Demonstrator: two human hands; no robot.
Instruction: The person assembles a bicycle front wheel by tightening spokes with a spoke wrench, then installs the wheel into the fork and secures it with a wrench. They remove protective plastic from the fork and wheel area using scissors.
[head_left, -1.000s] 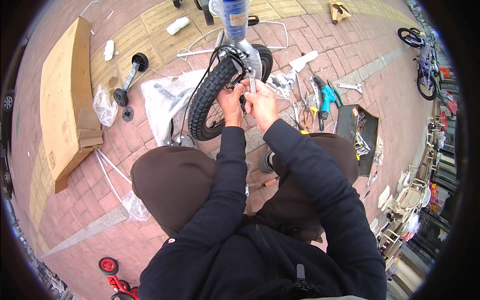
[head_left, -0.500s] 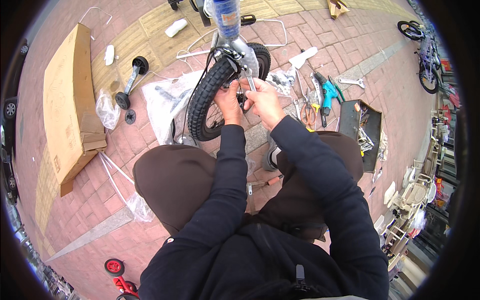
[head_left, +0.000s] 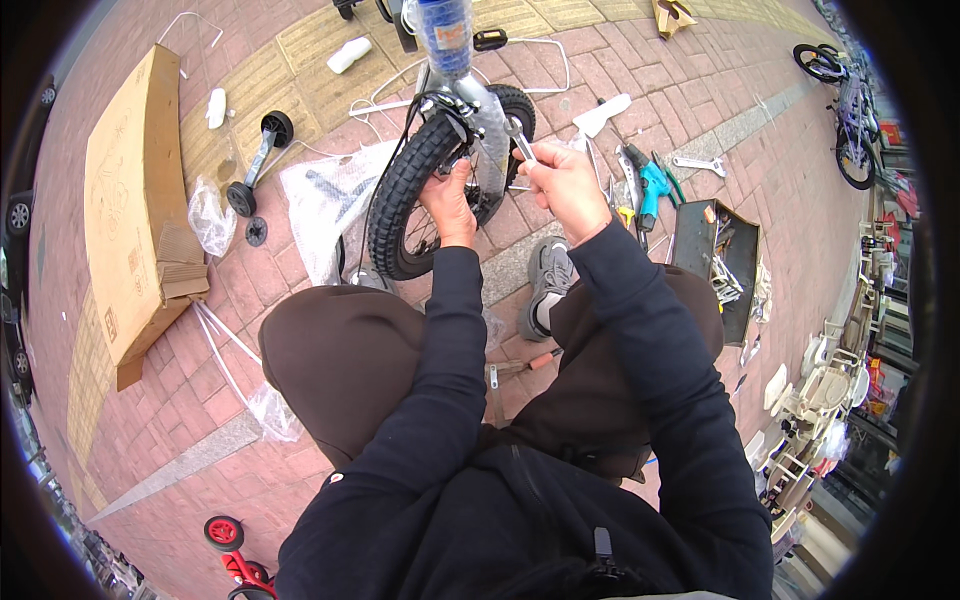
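Note:
A bicycle wheel with a knobby black tyre (head_left: 388, 222) stands upright in front of me, below a silver fork leg (head_left: 493, 150) in clear wrap. My left hand (head_left: 449, 208) is at the spokes near the wheel's middle, thumb up and fingers curled. Its fingertips are partly hidden, and I cannot make out what they pinch. To the right of the fork, my right hand (head_left: 568, 188) grips a silver wrench (head_left: 521, 141). The wrench's head points up and left, close beside the fork leg. Black cables and a brake arm (head_left: 447, 104) sit above the tyre.
Right of the wheel lie a teal power tool (head_left: 653, 190), a loose wrench (head_left: 699, 165) and an open toolbox (head_left: 733, 265). Left are a cardboard box (head_left: 130, 200), training wheels (head_left: 258, 165) and plastic wrap (head_left: 325, 200). A tool with an orange handle (head_left: 543, 359) lies between my feet.
My right hand has drawn the wrench to the right, away from my left hand and the wheel's middle. The left hand stays at the spokes, shifted slightly left and down.

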